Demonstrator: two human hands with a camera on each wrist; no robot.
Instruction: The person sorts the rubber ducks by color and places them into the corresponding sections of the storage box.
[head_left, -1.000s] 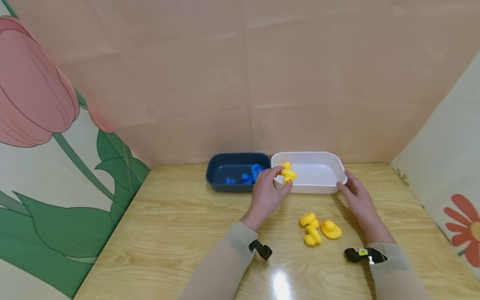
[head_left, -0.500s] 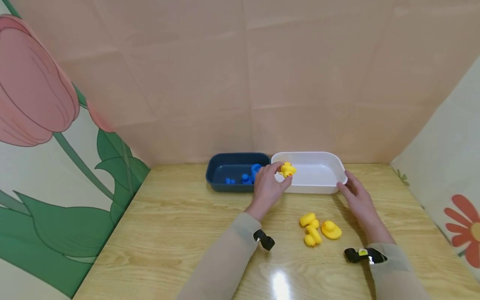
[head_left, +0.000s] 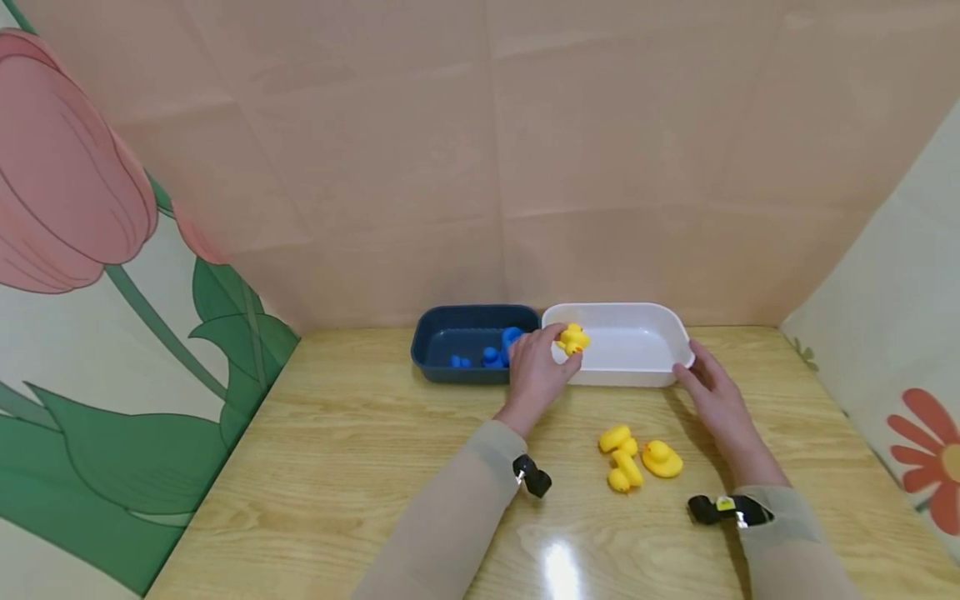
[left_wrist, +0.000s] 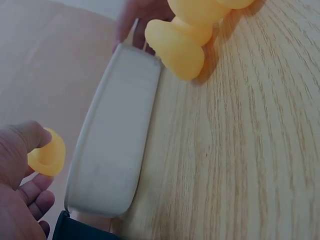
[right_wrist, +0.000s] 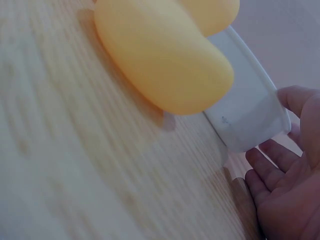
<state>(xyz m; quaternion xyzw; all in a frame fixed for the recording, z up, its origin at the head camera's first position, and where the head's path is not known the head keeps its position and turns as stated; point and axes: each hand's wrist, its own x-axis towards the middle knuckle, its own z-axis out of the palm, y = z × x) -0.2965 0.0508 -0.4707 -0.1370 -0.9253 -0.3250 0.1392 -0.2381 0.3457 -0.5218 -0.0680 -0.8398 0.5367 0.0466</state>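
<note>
Pinching a yellow duck point(head_left: 573, 337) at the left end of the white tray point(head_left: 630, 377) with the left hand point(head_left: 536, 371), gripping that tray's right corner with the right hand point(head_left: 716, 396). Reaching past 3 other ducks point(head_left: 628, 467) on the surface point(head_left: 337, 483), near a navy tray point(head_left: 459, 377).

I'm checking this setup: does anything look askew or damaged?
Slightly: on the table, two yellow toy ducks lie tipped over beside an upright yellow duck, and a small dark mark shows on the plain white tray.
</note>
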